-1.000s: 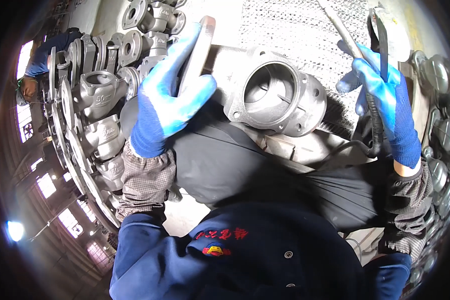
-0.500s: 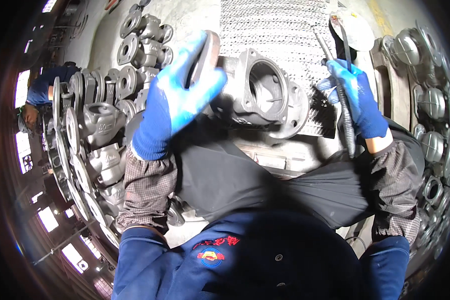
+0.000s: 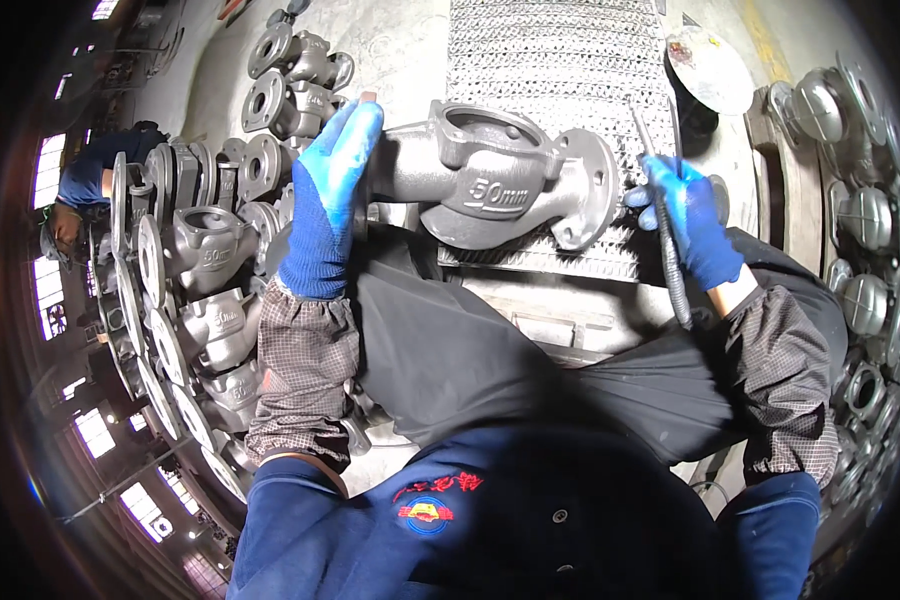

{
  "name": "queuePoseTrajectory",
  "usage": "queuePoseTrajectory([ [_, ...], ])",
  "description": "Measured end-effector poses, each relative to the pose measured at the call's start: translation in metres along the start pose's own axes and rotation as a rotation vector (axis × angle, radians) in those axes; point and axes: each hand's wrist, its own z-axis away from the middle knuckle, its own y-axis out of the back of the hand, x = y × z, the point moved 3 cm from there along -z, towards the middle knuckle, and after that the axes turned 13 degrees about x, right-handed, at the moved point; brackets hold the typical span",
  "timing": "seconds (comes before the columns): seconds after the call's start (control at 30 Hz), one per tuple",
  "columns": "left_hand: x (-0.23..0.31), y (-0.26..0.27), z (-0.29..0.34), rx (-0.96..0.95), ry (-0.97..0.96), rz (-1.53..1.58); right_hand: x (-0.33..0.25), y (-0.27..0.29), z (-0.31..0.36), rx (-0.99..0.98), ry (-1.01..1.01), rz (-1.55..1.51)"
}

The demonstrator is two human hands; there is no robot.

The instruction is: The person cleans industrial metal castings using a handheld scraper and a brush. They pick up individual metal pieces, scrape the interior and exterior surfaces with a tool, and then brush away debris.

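Note:
A grey cast-metal valve body lies across the perforated metal bench top, its round opening facing up and one flange at the right. My left hand, in a blue glove, grips the flange at its left end; that flange is mostly hidden by the fingers. In my gloved right hand, just right of the casting, is a slim grey rod-shaped tool with a ribbed hose-like tail. Its tip points up and away, apart from the casting. Dark cloth covers my lap below the bench.
Similar valve bodies stand stacked at the left, with several more at the far left. Round-domed castings line the right side. A white round lid-like disc is beyond my right hand. Another person bends at the far left.
The valve body has turned, so its opening now faces up and its side shows. My left hand has shifted its grip on the flange. My right hand moved slightly left with the tool.

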Motion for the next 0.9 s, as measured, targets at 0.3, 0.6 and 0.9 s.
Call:
queuePoseTrajectory([
  [0.3,-0.01,0.0,0.013,0.073,0.441,0.177,0.038,-0.04,-0.011,0.099,0.107,-0.123],
  [0.6,0.019,-0.011,-0.025,0.018,0.157,0.145,0.013,-0.025,-0.059,0.105,0.11,-0.17],
  [0.9,0.011,-0.011,-0.01,-0.002,0.583,0.247,0.019,-0.044,-0.051,-0.027,-0.021,-0.244],
])
